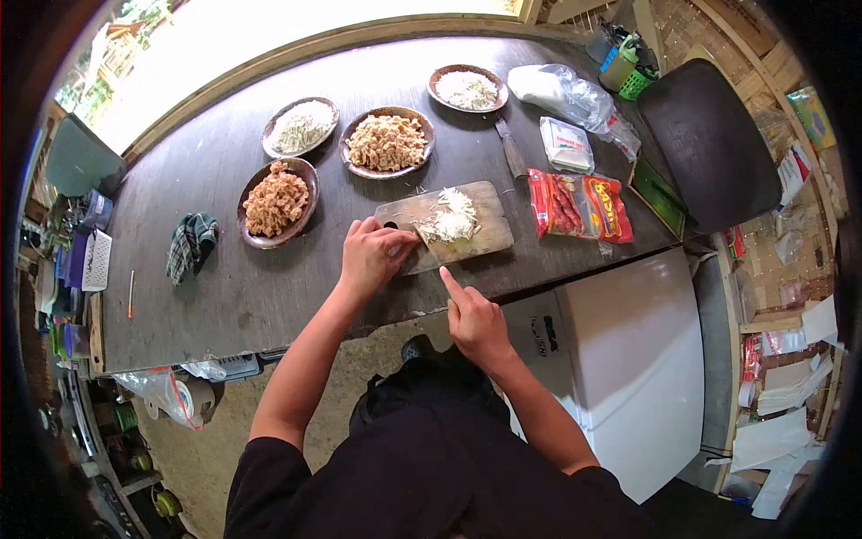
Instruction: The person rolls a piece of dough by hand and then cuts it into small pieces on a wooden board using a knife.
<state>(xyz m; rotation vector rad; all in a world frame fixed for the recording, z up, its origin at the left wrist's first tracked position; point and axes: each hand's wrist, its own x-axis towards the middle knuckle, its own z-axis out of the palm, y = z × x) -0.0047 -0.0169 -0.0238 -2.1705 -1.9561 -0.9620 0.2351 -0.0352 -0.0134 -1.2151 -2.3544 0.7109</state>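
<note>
A wooden cutting board (496, 235) lies near the table's front edge, with a loose pile of thin white shreds (452, 216) on it. My left hand (370, 258) rests at the board's left end, fingertips pressed together against the pale food beside the pile; the piece under them is mostly hidden. My right hand (476, 322) is closed around the handle of a knife (431, 248), index finger stretched along its back. The thin blade reaches over the board toward my left fingertips.
Behind the board stand plates of white shreds (303, 127) (467, 90) and brown pieces (386, 144) (277, 203). Right of it lie a red sausage packet (582, 207), a white packet (567, 145) and a brush-like tool (511, 148). A checked cloth (191, 246) lies left.
</note>
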